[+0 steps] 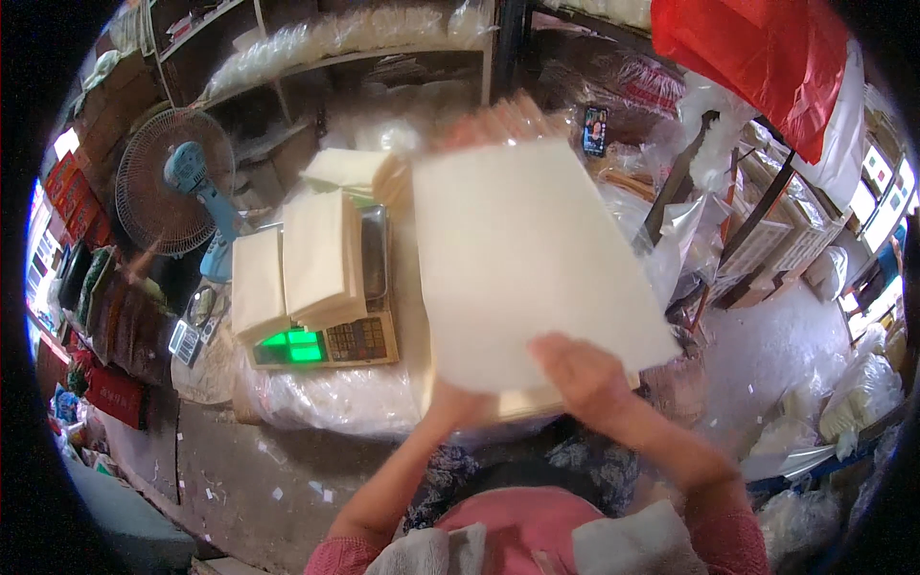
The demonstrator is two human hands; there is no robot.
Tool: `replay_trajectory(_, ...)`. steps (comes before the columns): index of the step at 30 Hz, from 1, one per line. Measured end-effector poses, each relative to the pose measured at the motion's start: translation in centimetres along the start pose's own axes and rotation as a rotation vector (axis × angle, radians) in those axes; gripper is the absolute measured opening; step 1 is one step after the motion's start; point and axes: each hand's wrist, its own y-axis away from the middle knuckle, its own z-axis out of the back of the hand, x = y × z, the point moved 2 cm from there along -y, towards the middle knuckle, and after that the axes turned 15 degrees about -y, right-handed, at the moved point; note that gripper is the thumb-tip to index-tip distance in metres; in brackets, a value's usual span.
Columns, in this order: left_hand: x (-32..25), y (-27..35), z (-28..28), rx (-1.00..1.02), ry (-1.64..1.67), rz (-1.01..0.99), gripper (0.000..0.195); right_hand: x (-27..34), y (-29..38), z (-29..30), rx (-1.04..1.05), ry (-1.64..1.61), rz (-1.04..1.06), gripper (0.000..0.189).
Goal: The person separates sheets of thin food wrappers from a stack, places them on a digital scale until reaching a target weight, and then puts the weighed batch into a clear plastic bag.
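Observation:
A large cream sheet or thin stack of sheets [525, 259], paper or soft cloth, spreads before me, tilted and slightly blurred. My right hand [586, 370] grips its near edge, with the thumb side on top. My left hand [463, 406] is at the near left corner; its fingers are hidden beneath the sheet. Under the near edge, more cream layers [532, 404] show as a pile. To the left, folded cream bundles [320, 255] and a second bundle [259, 280] rest on a digital scale [359, 341] with a lit green display, partly covering it.
A blue electric fan [188, 169] stands at the left, above a small calculator-like device [185, 341]. Another cream bundle [348, 169] lies behind the scale. Clear plastic wrap [330, 399] covers the table's front. A phone [594, 131] stands upright at the back; red plastic [755, 65] hangs upper right.

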Motion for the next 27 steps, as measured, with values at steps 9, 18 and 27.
replay_trajectory(9,6.5,-0.1,3.1,0.031,0.383,-0.227,0.030,-0.9,3.0,3.9,0.565,-0.901,-0.579,0.033)
replay_trajectory(18,6.5,-0.2,4.4,0.000,0.641,0.124,0.018,-12.5,14.6,1.1,0.315,-0.288,-0.446,0.036)
replay_trajectory(27,2.8,-4.6,5.1,-0.428,-0.218,0.271,0.045,-15.6,11.1,-4.7,-0.330,-0.700,-1.032,0.022)
